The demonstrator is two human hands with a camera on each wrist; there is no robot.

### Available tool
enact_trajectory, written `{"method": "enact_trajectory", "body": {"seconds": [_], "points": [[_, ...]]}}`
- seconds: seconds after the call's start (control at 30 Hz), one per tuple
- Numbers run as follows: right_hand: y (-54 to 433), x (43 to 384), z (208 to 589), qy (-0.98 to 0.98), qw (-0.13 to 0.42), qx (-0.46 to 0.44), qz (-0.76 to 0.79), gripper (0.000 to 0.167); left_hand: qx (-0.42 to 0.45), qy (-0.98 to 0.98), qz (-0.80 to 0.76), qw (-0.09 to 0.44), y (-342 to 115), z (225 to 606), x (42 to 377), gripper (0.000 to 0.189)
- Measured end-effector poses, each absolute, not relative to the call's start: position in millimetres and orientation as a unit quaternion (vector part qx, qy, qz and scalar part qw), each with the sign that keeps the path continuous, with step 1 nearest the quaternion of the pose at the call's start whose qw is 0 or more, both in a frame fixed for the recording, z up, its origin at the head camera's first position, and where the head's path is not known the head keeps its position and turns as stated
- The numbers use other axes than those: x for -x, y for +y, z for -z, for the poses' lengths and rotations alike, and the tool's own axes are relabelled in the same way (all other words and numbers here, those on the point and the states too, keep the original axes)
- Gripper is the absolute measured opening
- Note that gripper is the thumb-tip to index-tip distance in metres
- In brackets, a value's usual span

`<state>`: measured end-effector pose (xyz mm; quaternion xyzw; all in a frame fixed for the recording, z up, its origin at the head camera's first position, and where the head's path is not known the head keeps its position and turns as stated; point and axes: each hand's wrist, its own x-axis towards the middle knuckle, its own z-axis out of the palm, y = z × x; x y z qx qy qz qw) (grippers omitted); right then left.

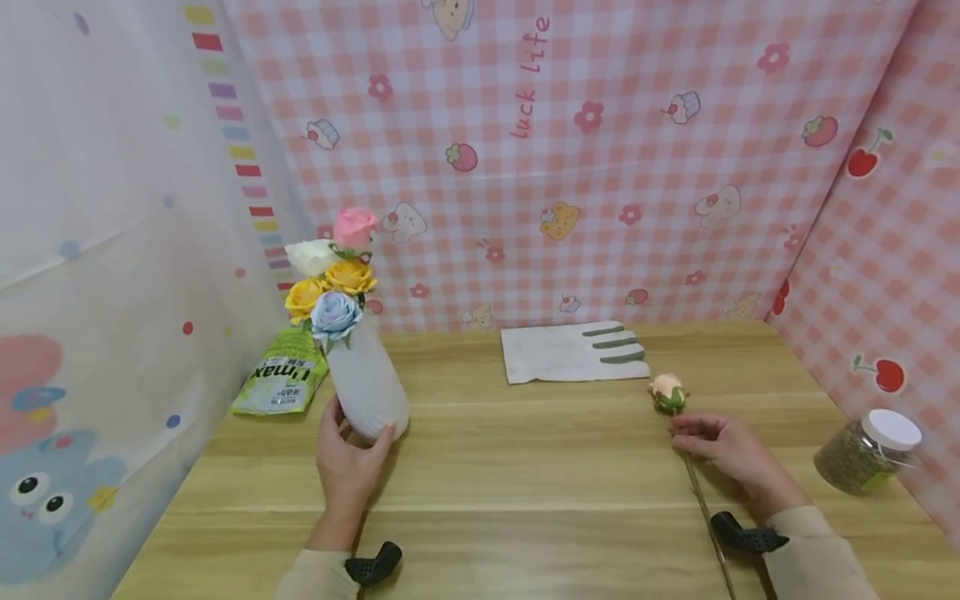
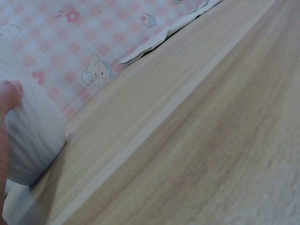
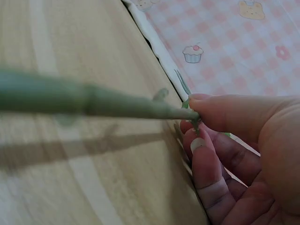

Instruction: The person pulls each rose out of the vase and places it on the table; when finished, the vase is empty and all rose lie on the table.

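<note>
A white vase (image 1: 367, 379) stands at the left of the table, with pink, white, yellow and blue artificial roses (image 1: 336, 315) in its mouth. My left hand (image 1: 351, 462) grips the vase low down, the thumb on its near side; in the left wrist view the thumb (image 2: 10, 93) lies against the white vase wall (image 2: 35, 126). At the right, my right hand (image 1: 727, 450) pinches the stem (image 1: 705, 508) of a peach rose (image 1: 667, 392) just below the bloom. The right wrist view shows the green stem (image 3: 131, 107) between thumb and fingers, running toward the camera.
Behind the vase lies a green snack bag (image 1: 281, 375). A white glove (image 1: 570, 352) with grey-green stripes lies flat at the back of the table (image 1: 510, 467). A jar (image 1: 862, 454) with a white lid is at the right edge. Patterned cloth walls (image 1: 585, 167) enclose the table.
</note>
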<state>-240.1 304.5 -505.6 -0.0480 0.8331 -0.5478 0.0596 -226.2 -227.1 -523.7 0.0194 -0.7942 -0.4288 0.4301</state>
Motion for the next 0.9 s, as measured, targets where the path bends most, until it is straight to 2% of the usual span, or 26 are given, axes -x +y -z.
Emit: {"method": "enact_trajectory", "body": {"seconds": [0.27,0.57,0.9], "points": [[311.7,239.5,508.1,0.856,0.043,0.034,0.514,0.035,-0.025,-0.797,0.438,0.416,-228.7,525.9,226.9,0.088],[335.1,238.2,492.9,0.863,0.053,0.035,0.502,0.045,-0.026,-0.795,0.443,0.413,-226.3,523.8,226.0,0.087],[334.9,236.9,495.3,0.859,0.058,0.029,0.508,0.043,-0.031,-0.798,0.437,0.413,-225.1,520.9,224.3,0.088]]}}
